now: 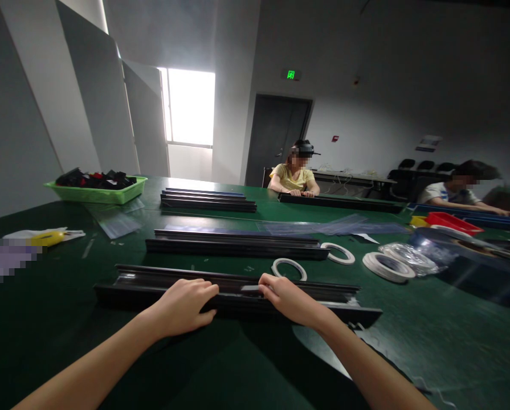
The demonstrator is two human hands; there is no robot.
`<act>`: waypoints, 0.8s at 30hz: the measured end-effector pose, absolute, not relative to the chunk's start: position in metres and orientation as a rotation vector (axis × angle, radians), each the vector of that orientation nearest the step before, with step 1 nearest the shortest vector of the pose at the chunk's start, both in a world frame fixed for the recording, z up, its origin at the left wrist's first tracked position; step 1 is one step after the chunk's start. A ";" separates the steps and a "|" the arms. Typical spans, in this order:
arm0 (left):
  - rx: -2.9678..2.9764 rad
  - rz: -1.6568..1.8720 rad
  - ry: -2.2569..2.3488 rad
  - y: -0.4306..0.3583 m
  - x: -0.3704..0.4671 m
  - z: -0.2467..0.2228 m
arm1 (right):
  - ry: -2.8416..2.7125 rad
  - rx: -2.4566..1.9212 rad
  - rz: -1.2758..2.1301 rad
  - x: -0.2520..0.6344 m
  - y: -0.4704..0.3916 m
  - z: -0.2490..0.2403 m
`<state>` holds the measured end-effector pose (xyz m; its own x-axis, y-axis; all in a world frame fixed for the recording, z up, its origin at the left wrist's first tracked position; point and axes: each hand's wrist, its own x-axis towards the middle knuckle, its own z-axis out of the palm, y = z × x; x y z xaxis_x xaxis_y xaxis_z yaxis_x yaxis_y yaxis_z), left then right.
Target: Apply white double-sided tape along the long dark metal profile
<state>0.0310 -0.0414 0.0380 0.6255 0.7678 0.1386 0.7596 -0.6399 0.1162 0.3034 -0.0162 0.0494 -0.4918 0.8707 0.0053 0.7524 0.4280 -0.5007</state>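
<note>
A long black channel-shaped profile (126, 296) lies crosswise on the table in front of me. My left hand (188, 307) grips its near wall left of the middle, fingers over the top edge and thumb on the near side. My right hand (282, 296) is closed in a pinch over the channel, right of the middle. From its fingertips a small flat light-grey strip (249, 288) points left inside the channel; I cannot tell what it is made of. Just behind the profile lies a roll of white tape (276, 267).
Behind lie another black profile (233, 246), clear plastic strips (335, 226) and stacked profiles (207, 202). More tape rolls (387, 267) and a red tray (453, 223) sit right. Left are a green basket (96, 195) and a yellow-handled tool (52, 237). Two people work across the table.
</note>
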 end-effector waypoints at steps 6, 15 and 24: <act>2.779 0.263 1.310 -0.040 0.030 0.038 | -2.424 -1.422 0.688 0.302 -0.019 0.055; 2.782 0.258 1.310 -0.040 0.031 0.038 | -2.422 -1.410 0.676 0.304 -0.016 0.050; 2.802 0.256 1.318 -0.039 0.029 0.034 | -2.434 -1.406 0.663 0.305 -0.015 0.047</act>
